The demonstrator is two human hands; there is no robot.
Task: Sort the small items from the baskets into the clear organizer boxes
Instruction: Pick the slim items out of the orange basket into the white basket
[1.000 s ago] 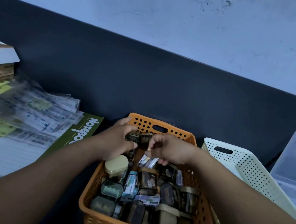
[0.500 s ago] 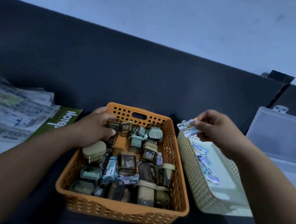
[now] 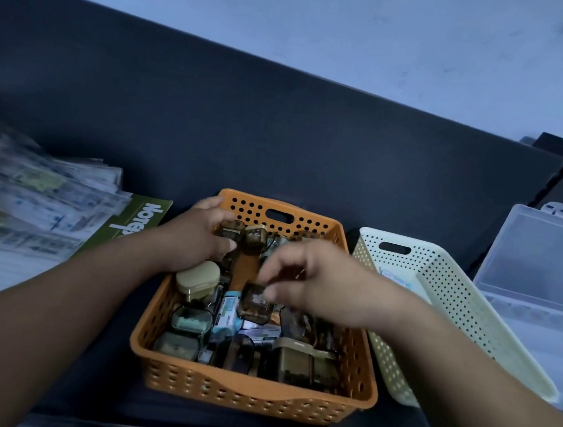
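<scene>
On the bench (image 3: pixel 213 120) the middle basket (image 3: pixel 249 392) sits nearest us, with small items (image 3: pixel 293 362) packed inside it. Just to its right stands a second basket (image 3: pixel 454 299), and right of that the organizer box (image 3: pixel 542 273). To the left lies a booklet (image 3: pixel 134 226), with a stack of packets (image 3: pixel 41 197) on it, spreading further left. Of our hands, the left hand (image 3: pixel 194 243) is in the middle basket's far left corner. The right hand (image 3: pixel 321 282) hangs over its middle, perhaps touching an item, though blur hides it.

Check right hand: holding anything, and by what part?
Cannot tell. The right hand is blurred, its fingers curled at the top edge of a small brown case in the orange basket; no clear grip shows.
</scene>
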